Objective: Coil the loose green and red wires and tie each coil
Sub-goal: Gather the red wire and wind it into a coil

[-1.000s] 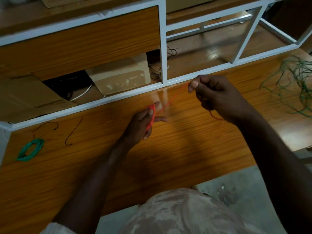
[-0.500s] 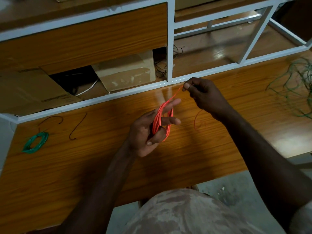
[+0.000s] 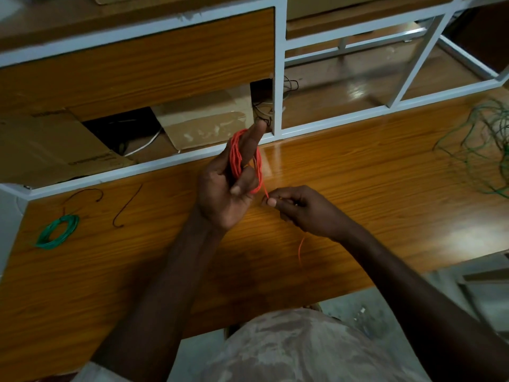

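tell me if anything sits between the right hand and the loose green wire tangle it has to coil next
Nothing visible does. Only bare orange wooden tabletop lies between the right hand, which pinches the red wire's tail, and the loose green wire tangle at the right edge.

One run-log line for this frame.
left hand grip: red coil | right hand grip: red tail | green coil: on table

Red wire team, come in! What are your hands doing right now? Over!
Left hand holds red wire coil looped round its fingers. Right hand pinches the loose red tail. Green tangle waits far right; nothing blocking.
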The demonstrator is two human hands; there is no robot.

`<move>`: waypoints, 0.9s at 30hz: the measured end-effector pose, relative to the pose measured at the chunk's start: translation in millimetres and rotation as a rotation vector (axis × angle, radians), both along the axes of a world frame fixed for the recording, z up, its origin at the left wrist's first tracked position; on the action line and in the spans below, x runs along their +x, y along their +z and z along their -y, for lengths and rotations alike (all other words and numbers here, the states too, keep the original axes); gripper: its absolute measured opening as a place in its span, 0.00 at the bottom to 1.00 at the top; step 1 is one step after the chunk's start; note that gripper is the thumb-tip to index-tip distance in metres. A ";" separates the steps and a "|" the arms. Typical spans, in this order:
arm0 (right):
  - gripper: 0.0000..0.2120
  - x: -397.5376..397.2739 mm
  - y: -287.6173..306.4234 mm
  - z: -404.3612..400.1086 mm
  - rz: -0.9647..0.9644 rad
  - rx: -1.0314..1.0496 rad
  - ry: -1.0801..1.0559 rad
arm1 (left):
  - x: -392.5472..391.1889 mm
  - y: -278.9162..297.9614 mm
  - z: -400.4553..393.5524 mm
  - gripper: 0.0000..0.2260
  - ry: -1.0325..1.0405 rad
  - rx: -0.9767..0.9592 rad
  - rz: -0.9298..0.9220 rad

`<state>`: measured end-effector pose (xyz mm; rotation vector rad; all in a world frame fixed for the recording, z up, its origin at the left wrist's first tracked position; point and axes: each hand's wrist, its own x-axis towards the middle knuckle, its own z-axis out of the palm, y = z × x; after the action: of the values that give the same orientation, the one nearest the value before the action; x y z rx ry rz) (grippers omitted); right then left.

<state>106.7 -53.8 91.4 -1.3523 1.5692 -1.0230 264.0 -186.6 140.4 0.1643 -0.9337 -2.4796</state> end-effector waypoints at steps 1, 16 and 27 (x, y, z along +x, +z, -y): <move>0.12 3.8 1.5 -2.3 -0.008 -0.002 0.018 | -3.5 -0.1 1.3 0.24 0.048 -0.011 0.039; 0.09 -12.9 103.3 -41.5 -0.090 -0.042 0.064 | -0.3 -35.3 14.9 0.21 0.271 -0.963 0.776; 0.10 -74.0 90.6 0.2 -0.353 -0.227 -0.224 | 21.3 -33.6 -42.3 0.24 -0.157 -0.341 0.239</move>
<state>32.6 -53.9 182.0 -1.6055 1.9469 -1.1735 285.3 -144.3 106.8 0.2865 -1.5062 -2.4292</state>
